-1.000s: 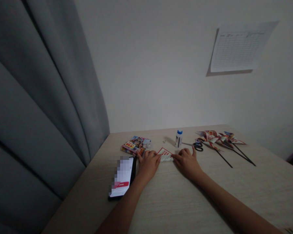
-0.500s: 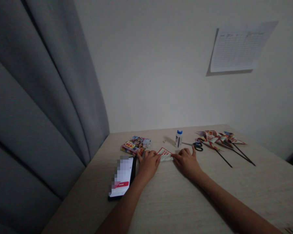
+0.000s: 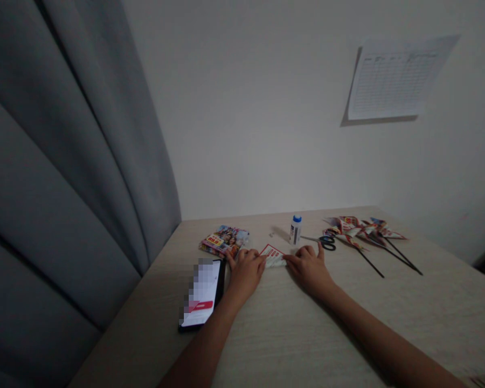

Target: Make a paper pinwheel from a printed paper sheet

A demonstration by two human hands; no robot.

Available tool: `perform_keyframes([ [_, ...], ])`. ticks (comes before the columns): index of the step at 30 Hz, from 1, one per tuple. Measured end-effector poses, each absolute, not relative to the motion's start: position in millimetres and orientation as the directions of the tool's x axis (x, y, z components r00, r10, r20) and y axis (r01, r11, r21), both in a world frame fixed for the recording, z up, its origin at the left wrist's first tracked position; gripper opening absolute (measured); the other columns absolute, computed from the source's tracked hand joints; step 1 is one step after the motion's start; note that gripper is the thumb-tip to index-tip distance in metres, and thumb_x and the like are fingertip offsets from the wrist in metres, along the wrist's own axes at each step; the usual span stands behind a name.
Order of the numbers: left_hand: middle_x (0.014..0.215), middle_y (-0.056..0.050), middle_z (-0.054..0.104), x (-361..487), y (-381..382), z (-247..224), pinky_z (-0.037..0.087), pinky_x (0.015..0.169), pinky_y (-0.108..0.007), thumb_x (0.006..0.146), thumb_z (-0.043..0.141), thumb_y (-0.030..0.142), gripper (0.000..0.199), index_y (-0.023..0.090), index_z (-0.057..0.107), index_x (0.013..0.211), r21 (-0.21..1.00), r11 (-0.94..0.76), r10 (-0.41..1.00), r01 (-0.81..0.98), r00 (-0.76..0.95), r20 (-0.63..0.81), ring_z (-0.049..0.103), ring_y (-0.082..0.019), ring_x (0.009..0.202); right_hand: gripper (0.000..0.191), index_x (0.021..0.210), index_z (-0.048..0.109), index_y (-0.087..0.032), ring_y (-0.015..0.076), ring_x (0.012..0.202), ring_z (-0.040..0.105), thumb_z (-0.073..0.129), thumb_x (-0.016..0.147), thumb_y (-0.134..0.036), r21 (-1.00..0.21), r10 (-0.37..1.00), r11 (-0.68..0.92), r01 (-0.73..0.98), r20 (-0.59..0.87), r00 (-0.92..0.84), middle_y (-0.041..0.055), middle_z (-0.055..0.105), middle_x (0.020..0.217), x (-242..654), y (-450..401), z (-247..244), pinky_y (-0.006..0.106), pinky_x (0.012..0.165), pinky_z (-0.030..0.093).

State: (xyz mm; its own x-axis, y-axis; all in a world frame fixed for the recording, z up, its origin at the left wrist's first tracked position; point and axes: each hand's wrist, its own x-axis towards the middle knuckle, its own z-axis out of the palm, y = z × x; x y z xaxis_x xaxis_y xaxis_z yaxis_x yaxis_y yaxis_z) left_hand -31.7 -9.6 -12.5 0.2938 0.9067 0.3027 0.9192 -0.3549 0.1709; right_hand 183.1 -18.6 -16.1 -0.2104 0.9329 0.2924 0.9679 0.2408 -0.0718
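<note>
A small folded paper (image 3: pixel 273 256) with red print lies flat on the light wooden table (image 3: pixel 347 328). My left hand (image 3: pixel 244 272) presses on its left edge with the fingertips. From the other side, my right hand (image 3: pixel 308 268) presses its right edge, index finger raised toward the scissors. Both hands rest on the paper against the tabletop rather than lifting it.
A phone (image 3: pixel 202 293) with a lit screen lies left of my left forearm. Behind it sits a stack of printed paper (image 3: pixel 225 240). A small white glue bottle (image 3: pixel 295 230), black scissors (image 3: pixel 325 242) and paper pinwheels on black sticks (image 3: pixel 364 231) lie beyond. A grey curtain (image 3: pixel 64 161) hangs left.
</note>
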Motion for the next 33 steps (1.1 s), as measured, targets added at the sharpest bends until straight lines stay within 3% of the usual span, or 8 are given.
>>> perform_keyframes([
  [17,0.130,-0.003,0.065,-31,-1,-16,0.001,0.109,-0.078,0.099,0.042,0.030,0.030,0.033,0.065,0.118,0.125,-0.432,0.878,0.893,0.385,0.284,0.039,-0.032,0.134,0.032,0.122,0.067,-0.040,0.0288,0.116,0.049,0.046,0.099,-0.043,-0.074,0.948,0.218,0.973,0.254,-0.193,0.0086,0.066,0.107,183,-17,-16,0.065,0.112,0.003],
  [27,0.116,-0.002,0.070,-25,16,-7,-0.001,0.110,-0.077,0.102,0.036,0.040,0.034,0.033,0.068,0.113,0.090,-0.480,0.853,0.872,0.441,0.281,0.052,-0.027,0.117,0.032,0.122,0.067,-0.041,0.0281,0.116,0.049,0.047,0.099,-0.042,-0.079,0.948,0.209,0.975,0.261,-0.183,0.0082,0.066,0.108,182,-16,-19,0.064,0.113,0.004],
  [33,0.139,-0.002,0.060,-25,20,-17,-0.004,0.111,-0.077,0.099,0.043,0.040,0.032,0.034,0.062,0.124,0.096,-0.465,0.866,0.880,0.431,0.254,0.039,-0.033,0.137,0.032,0.121,0.068,-0.040,0.0278,0.115,0.049,0.045,0.099,-0.043,-0.087,0.946,0.217,0.972,0.266,-0.188,0.0078,0.065,0.107,181,-17,-20,0.065,0.112,0.003],
])
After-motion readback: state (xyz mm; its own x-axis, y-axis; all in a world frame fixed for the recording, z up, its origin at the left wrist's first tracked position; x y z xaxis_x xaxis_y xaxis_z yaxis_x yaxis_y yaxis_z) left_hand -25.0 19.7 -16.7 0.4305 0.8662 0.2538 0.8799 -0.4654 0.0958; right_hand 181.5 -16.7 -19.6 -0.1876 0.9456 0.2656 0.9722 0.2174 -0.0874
